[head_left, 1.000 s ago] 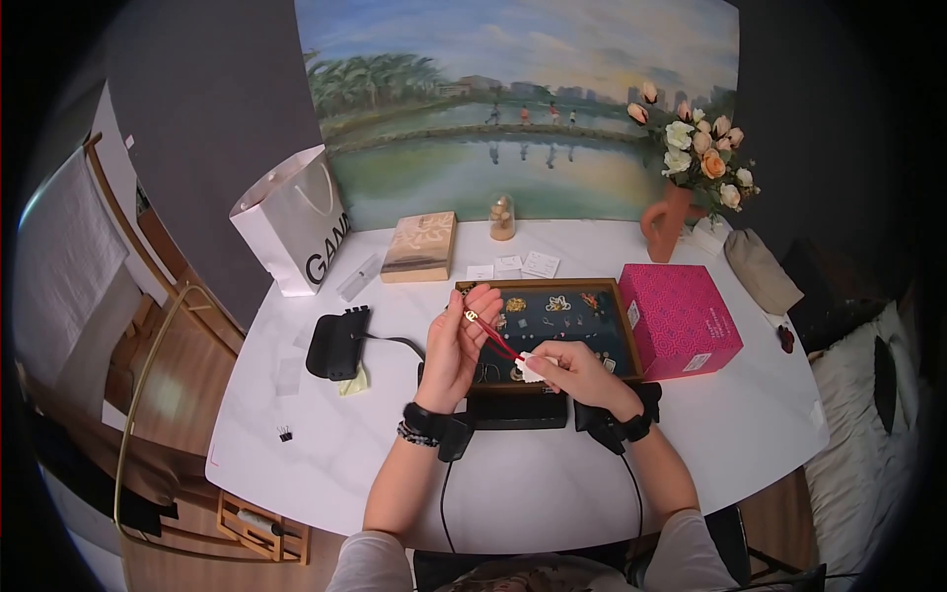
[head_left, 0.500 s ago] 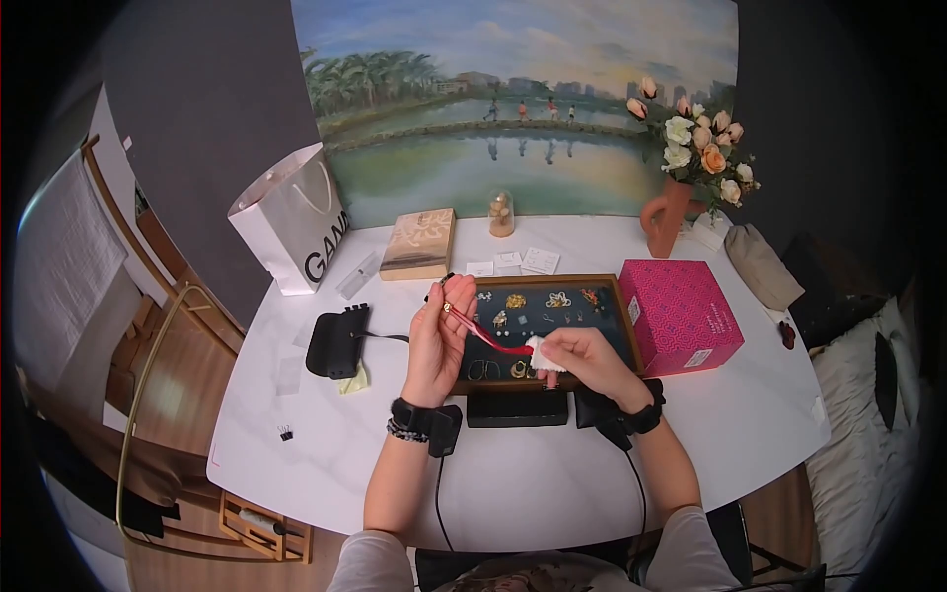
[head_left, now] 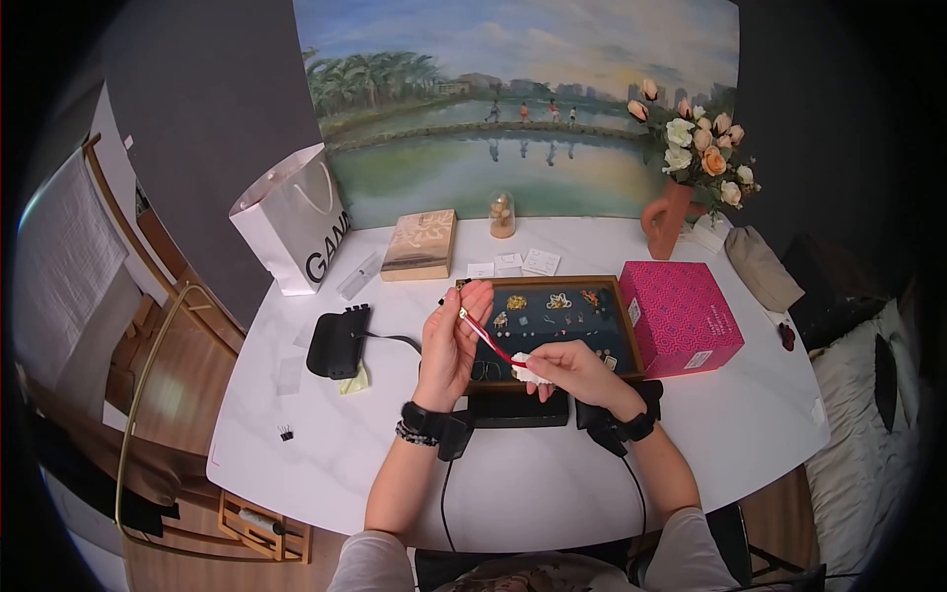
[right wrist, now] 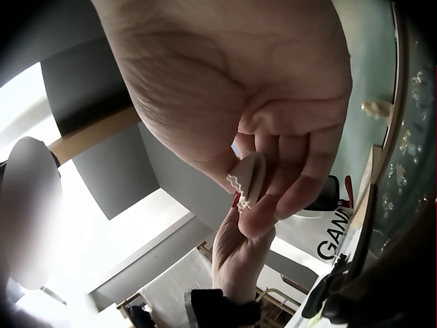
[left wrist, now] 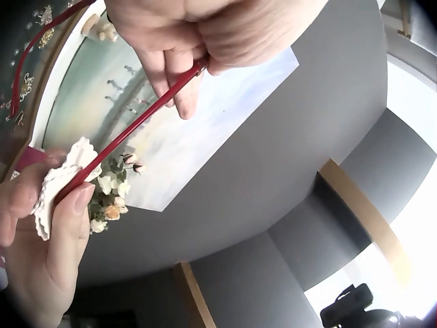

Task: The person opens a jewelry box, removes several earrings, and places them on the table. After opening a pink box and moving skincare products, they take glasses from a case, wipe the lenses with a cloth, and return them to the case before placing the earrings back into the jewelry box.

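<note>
A red strap [head_left: 490,341] [left wrist: 130,128] runs taut between the two hands above a framed jewellery tray [head_left: 631,340]. The left hand [head_left: 449,347] [left wrist: 212,34] pinches its upper end, where a small gold piece shows, with thumb against fingers. Between thumb and fingers, the right hand [head_left: 582,375] [left wrist: 51,232] grips a folded white cloth [left wrist: 65,184] [right wrist: 247,179] together with the strap's lower part. Gold and silver pieces lie on the tray's dark lining.
A pink box [head_left: 681,321] stands right of the tray, a flower vase [head_left: 668,222] behind it. Further left are a white paper bag [head_left: 286,222], a wooden box [head_left: 419,247] and a black case [head_left: 337,343]. A black block [head_left: 518,410] lies before the tray.
Since half a second ago, the left hand has shifted right and the right hand slightly left with the cloth. The strap, which sagged then, is straighter.
</note>
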The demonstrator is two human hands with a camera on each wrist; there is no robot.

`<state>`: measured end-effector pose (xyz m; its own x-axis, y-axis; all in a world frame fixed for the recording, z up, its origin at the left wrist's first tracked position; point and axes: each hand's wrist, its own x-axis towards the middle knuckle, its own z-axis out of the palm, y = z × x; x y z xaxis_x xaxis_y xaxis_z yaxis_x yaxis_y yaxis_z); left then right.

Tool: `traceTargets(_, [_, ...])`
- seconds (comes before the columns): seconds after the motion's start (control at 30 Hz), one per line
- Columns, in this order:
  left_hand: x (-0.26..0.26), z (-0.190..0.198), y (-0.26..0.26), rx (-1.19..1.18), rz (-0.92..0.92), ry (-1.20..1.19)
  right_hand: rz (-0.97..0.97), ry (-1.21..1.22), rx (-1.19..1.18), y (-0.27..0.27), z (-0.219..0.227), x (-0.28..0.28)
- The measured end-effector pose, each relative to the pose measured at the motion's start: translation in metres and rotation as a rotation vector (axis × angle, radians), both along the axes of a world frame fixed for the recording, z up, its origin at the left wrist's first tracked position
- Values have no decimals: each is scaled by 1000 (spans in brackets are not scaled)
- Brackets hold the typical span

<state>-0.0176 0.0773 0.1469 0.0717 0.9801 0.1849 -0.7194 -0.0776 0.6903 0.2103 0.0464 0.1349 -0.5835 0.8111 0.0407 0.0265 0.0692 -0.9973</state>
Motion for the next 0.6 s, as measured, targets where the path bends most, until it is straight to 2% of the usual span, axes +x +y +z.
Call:
traceTargets(0.1, [0, -1, 0, 41, 5, 10, -6, 5, 34, 0, -3, -2])
traceTargets(0.17, [0, -1, 1, 39, 19, 4, -133, 76, 114, 0, -5, -4])
traceTargets(0.27, [1, -2, 2, 19, 25, -2, -153, 85, 121, -2, 2, -6])
traceTargets(0.37, [3, -2, 1, 5, 30, 13, -125, 94, 32, -1, -2, -5])
traceTargets(0.6, [4, -1, -2, 11, 17, 28, -110, 34, 117, -5, 3, -5])
